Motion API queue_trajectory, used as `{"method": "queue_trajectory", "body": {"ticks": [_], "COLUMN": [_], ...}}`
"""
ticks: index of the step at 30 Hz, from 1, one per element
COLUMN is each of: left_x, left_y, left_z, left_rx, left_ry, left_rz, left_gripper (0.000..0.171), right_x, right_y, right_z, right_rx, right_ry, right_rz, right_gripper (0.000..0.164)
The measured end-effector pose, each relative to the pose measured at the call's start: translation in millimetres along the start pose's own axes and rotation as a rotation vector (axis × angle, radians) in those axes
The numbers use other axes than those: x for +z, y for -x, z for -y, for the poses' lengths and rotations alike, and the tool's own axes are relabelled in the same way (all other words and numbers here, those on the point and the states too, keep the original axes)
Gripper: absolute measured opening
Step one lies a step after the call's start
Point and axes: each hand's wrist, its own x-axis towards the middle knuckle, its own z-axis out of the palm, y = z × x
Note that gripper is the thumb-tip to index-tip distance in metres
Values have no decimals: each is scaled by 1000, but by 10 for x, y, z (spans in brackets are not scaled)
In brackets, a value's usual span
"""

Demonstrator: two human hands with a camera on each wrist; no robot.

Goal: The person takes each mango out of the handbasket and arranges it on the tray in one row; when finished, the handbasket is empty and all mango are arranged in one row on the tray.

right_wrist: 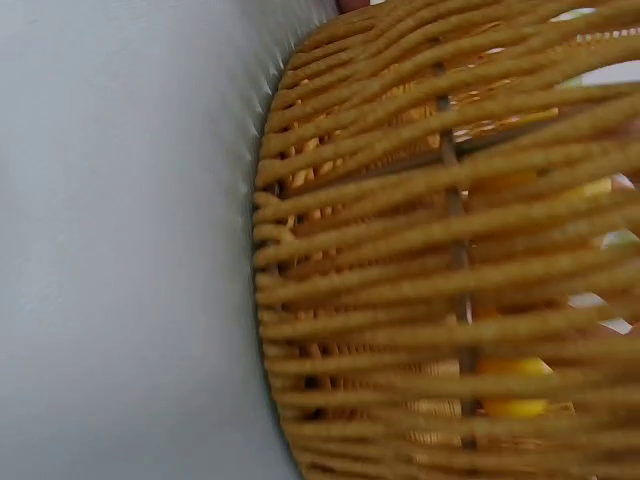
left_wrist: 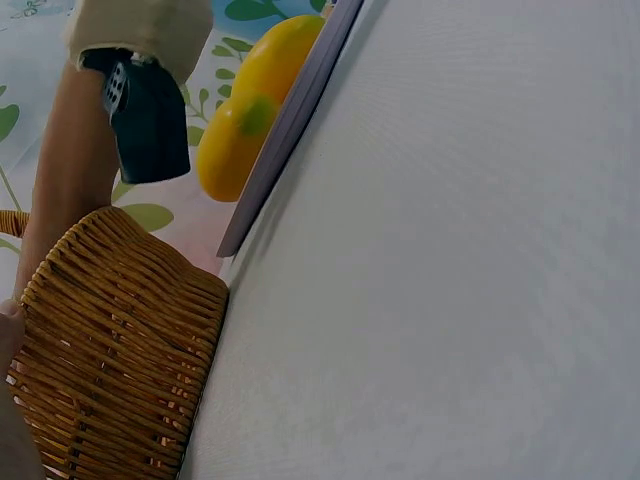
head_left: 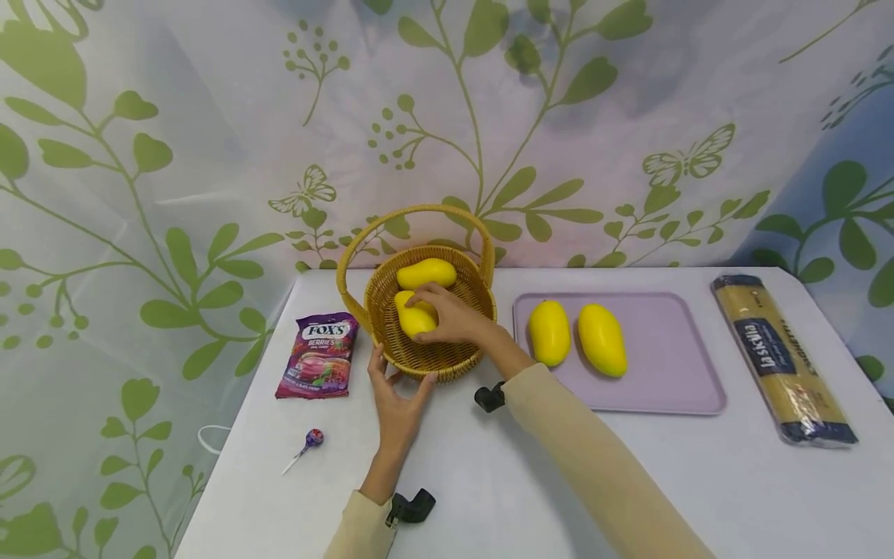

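Observation:
A brown wicker basket (head_left: 440,369) with a tall arched handle stands near the back of the table. My right hand (head_left: 450,314) reaches into it and grips a yellow mango (head_left: 417,317), fingers over its top and side. Behind that one, a second mango (head_left: 427,273) lies in the basket. My left hand (head_left: 400,404) holds the basket's near left side from outside, thumb and fingers spread along the wall. In the left wrist view, part of this hand shows against the woven wall (left_wrist: 120,340). The right wrist view is mostly filled by the weave (right_wrist: 400,260).
Right of the basket, a lilac tray (head_left: 670,349) bears two mangoes (head_left: 602,340). A spaghetti pack (head_left: 782,361) lies at the far right. Left of the basket are a purple candy bag (head_left: 319,357) and a lollipop (head_left: 313,438). A leaf-patterned curtain (head_left: 447,124) hangs behind the table.

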Motion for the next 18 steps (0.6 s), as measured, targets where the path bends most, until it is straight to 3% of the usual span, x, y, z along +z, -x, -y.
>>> {"method": "queue_trajectory", "body": {"ticks": [18], "left_x": [0], "left_y": [1], "left_z": [-42], "left_rx": [-1], "left_ry": [-14], "left_rz": [1], "left_gripper": [88], "right_x": [-233], "right_y": [340], "right_z": [115], "right_rx": [-53], "right_ry": [29], "right_rz": [-92], "right_gripper": [56]}}
